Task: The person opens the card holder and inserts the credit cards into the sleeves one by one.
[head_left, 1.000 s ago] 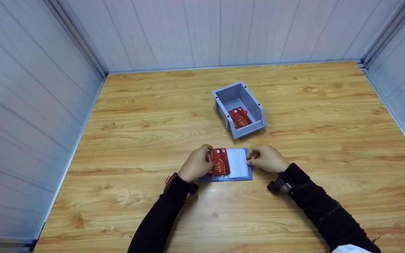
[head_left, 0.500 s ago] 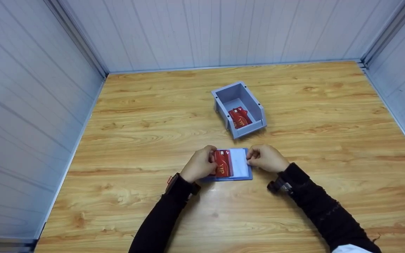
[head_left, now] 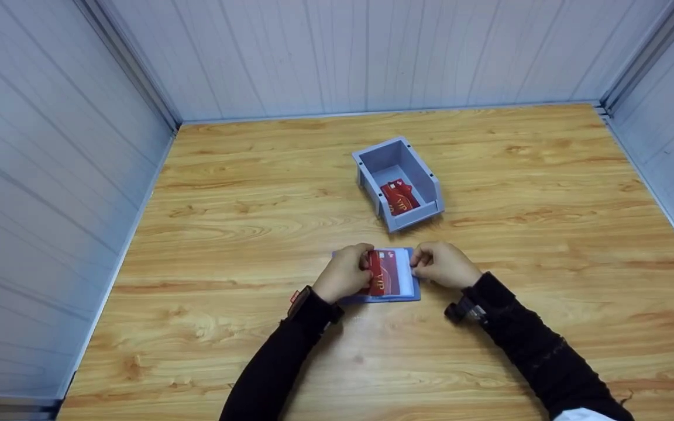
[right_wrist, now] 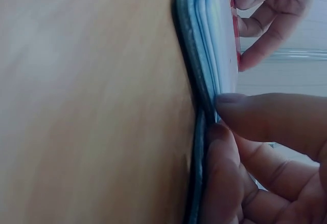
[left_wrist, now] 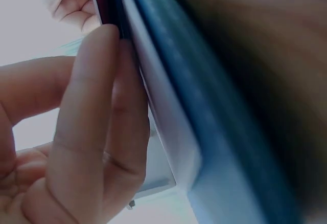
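A blue card holder [head_left: 416, 295] lies spread on the table, its pale plastic sleeves [head_left: 405, 275] uppermost. The left hand [head_left: 344, 272] pinches a red VIP card [head_left: 381, 273] at its left edge. Most of the card lies under the clear film of the top sleeve, looking paler there. At the sleeve's right edge, the right hand [head_left: 446, 265] pinches the plastic between thumb and index finger. In the left wrist view the card's dark edge [left_wrist: 104, 1] shows beyond the left fingertips. The right wrist view shows the holder's layered pages [right_wrist: 209, 40] side-on, above the right thumb.
Behind the holder stands a grey open-front bin [head_left: 416, 219] with several red VIP cards [head_left: 400, 197] in it. White panel walls [head_left: 337, 58] enclose the wooden table [head_left: 243, 234] at the back and both sides.
The left hand has moved right, sliding the red card along with it further under the sleeve's film. The right hand has stayed at the sleeve's edge.
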{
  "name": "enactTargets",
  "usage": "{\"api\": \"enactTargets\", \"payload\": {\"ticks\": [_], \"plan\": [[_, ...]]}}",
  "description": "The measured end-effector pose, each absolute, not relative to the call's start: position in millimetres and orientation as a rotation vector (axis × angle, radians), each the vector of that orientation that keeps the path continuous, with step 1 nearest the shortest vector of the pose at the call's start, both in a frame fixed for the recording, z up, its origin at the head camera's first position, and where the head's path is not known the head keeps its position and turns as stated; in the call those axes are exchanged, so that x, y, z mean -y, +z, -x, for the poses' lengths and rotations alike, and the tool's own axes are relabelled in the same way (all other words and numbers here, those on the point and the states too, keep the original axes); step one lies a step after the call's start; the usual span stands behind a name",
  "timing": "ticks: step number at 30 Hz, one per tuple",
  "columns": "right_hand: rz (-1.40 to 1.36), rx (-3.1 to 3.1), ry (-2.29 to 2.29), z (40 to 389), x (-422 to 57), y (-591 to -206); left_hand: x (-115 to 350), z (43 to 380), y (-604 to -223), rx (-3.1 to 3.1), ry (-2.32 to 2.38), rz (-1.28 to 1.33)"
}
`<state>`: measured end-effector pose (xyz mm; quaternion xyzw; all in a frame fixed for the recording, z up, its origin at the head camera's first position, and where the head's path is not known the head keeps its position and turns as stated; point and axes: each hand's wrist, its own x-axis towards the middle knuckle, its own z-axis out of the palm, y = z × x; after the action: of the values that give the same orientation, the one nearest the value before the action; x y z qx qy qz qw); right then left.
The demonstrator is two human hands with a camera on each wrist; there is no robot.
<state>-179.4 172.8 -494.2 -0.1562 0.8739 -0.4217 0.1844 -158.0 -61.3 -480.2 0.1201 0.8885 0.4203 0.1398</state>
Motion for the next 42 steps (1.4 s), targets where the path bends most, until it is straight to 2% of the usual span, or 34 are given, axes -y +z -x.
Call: {"api": "enactTargets", "payload": {"ticks": [20,35,42], "plan": [[0.453,-2.469,-1.197,179,-172,-497,47,159,-479,-2.596,1.141,-0.412],[0.448,-2.468,-1.182,180,-172,-496,58,153,-473,-2.534,1.246,-0.392],[0.425,-2.453,-1.196,180,-173,-496,73,150,-472,-2.745,1.104,-0.553]]}}
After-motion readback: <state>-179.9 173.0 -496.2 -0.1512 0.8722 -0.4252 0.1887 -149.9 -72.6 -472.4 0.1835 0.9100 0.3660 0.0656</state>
